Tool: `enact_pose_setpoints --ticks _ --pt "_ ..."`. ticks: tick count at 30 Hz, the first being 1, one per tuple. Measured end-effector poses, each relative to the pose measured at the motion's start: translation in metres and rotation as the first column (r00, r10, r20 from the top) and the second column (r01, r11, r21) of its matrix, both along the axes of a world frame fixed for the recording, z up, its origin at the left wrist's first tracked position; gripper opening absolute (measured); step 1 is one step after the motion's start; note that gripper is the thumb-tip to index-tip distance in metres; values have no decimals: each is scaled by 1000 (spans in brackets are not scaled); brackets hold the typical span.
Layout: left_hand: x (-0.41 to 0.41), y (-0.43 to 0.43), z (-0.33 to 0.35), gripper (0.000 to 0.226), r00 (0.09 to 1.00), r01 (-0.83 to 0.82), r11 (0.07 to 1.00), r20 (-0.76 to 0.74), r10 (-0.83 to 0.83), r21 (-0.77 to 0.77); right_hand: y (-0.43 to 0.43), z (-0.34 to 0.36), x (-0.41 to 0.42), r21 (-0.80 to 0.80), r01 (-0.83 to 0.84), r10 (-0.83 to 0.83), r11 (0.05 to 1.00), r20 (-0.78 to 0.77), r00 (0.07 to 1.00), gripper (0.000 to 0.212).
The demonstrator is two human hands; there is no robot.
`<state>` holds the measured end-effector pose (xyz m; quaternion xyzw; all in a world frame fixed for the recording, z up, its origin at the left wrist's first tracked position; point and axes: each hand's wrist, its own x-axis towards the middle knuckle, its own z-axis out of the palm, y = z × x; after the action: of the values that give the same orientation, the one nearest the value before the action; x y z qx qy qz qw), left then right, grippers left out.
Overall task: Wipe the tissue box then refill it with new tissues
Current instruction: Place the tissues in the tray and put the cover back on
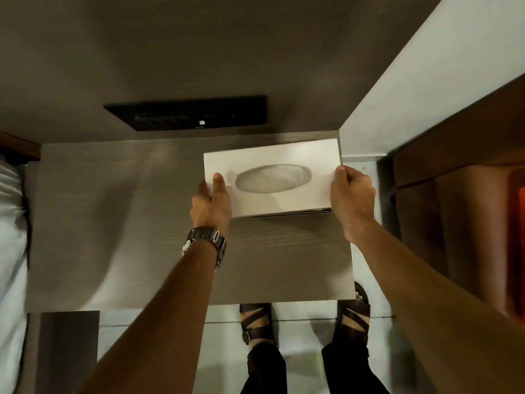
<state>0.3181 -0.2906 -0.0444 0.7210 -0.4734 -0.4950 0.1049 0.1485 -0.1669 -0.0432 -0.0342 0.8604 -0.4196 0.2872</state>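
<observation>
- Both my hands on the white tissue box (272, 177), 1 at each short end
- Left hand (211, 204) clamped on the box's left end: thumb (218, 184) lies on the top face, other fingers wrap the side and go underneath, out of sight
- Right hand (352, 199) clamped on the right end: fingers curl over the top right edge, tips hidden past the edge
- Box is in the far right corner of the tabletop (136, 211), long side parallel to the back edge, right end at the tabletop's right edge
- Oval slot (272, 179) in the top face points up at me; inside looks grey and shadowed, cannot tell what's in it
- Near long edge of the box shows a thin dark line below the white top; cannot tell if the box is resting flat or lifted slightly
- Rest of the grey woodgrain tabletop is bare, some glare patches on the left side
- Black panel (187, 115) set in the dark wall behind the back edge, with a small white mark near its middle
- Metal watch (206, 243) on my left wrist
- White bedding (11, 237) just past the tabletop's left edge
- Brown wooden furniture (454, 194) to the right, across a gap of pale floor
- My 2 feet in dark strap sandals (257, 322) on the floor at the near edge, black trousers above them
</observation>
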Motion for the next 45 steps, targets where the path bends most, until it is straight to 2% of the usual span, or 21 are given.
enact_pose_setpoints --ticks 3,8,19,24,32,38,43,45 --pt "-1 -5 -4 56 1000 23 1000 -1 -23 10 2 -5 -1 45 -24 24 999 -14 1000 30" --pt "-3 -9 -8 46 997 78 996 19 -78 -30 5 -13 0 109 -58 60 992 -19 998 23" --pt "2 -5 -23 32 993 101 988 80 -92 -119 6 -25 -7 172 -142 146 975 -15 989 20" --pt "5 -10 -27 32 990 123 987 77 -116 -100 6 -28 -10 197 -178 185 964 -20 983 26" --pt "18 -1 -25 29 992 121 992 25 -120 -23 26 -20 -3 174 -219 202 960 108 973 22" --pt "46 39 -24 34 984 166 982 77 -159 -85 66 -28 30 154 -247 247 957 22 969 18" --pt "51 45 -20 34 980 180 981 97 -172 -74 71 -25 30 163 -266 265 950 29 964 17" --pt "50 43 -17 33 981 178 983 94 -173 -48 69 -19 29 223 -289 321 931 -128 938 18"
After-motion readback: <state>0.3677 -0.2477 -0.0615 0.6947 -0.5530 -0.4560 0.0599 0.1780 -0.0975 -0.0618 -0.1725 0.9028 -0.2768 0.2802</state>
